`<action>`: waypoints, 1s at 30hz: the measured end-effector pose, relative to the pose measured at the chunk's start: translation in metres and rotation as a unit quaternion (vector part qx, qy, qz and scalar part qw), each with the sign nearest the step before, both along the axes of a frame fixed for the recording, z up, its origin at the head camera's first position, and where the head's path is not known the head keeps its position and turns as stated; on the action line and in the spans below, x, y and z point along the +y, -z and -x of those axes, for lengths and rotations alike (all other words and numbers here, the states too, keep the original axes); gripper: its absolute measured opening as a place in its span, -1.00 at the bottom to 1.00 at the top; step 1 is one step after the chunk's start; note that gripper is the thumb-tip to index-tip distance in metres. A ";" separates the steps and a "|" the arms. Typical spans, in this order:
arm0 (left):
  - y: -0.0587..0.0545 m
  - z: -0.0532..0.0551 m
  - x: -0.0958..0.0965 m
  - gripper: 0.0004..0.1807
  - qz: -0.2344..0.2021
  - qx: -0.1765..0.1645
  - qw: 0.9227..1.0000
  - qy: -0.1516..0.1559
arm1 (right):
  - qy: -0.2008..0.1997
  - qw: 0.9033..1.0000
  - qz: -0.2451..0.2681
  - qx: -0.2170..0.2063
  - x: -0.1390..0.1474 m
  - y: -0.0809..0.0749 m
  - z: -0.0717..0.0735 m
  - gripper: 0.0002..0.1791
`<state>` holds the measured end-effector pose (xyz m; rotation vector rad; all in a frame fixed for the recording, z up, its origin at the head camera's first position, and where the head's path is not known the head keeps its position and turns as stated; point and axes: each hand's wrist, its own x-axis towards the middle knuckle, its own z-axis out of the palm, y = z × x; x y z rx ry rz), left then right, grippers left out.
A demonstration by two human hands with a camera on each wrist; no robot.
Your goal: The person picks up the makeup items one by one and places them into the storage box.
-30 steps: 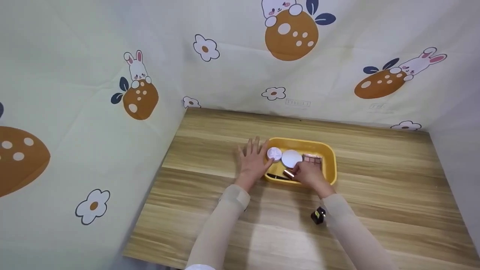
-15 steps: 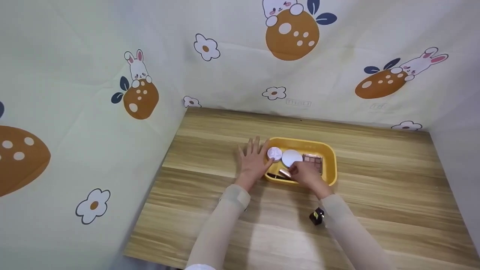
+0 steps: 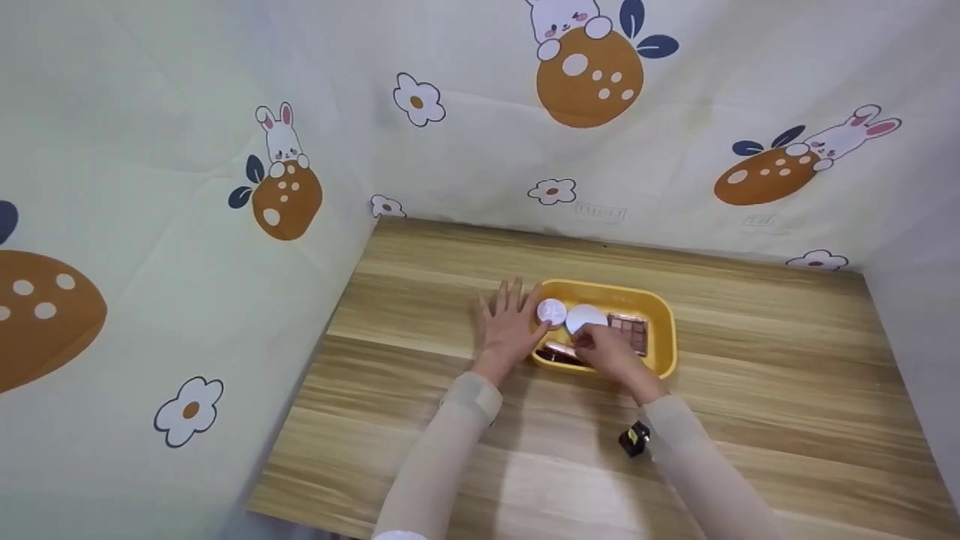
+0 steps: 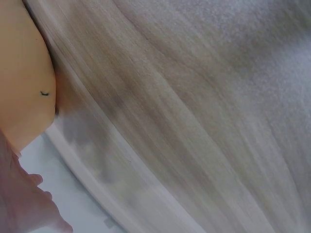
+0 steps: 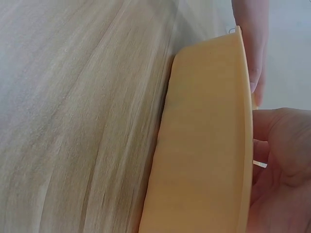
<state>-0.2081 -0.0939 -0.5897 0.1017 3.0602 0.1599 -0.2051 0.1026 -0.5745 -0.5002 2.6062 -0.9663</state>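
Observation:
A yellow tray [image 3: 667,330] stands on the wooden table. My left hand [image 3: 511,328], fingers spread, rests against its left end with the thumb over the rim. Inside lie a small round white container [image 3: 551,312], a larger white disc [image 3: 586,318] and an eyeshadow palette [image 3: 630,334]. With curled fingers, my right hand [image 3: 611,352] pinches a shiny rose tube [image 3: 561,350] near the tray's front wall; its fingers hide the tube's right end. Along that wall a slim black stick [image 3: 547,356] lies beside the tube. In the right wrist view the tray wall [image 5: 204,136] hides the contents.
A small black bottle-like object [image 3: 634,439] with a yellow-green mark stands on the table [image 3: 420,285], in front of the tray and close to the right sleeve. Patterned cloth walls [image 3: 465,150] border the table's back and sides.
My right hand has shifted slightly left, and the rose tube has turned from slanting to lie nearly along the front wall. More of the palette shows. My left hand stays in place.

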 end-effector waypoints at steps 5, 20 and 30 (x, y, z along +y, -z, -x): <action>-0.002 -0.001 0.004 -0.23 -0.003 -0.008 1.000 0.008 | -0.017 1.000 0.022 -0.002 0.000 -0.002 -0.002 -0.81; -0.011 0.005 -0.007 -0.12 0.043 -0.023 0.998 0.035 | -0.009 1.000 0.004 0.020 0.022 -0.038 0.017 -0.70; -0.032 0.014 -0.013 -0.14 0.061 -0.048 0.996 0.042 | -0.009 0.996 -0.054 0.066 0.040 -0.077 0.036 -0.51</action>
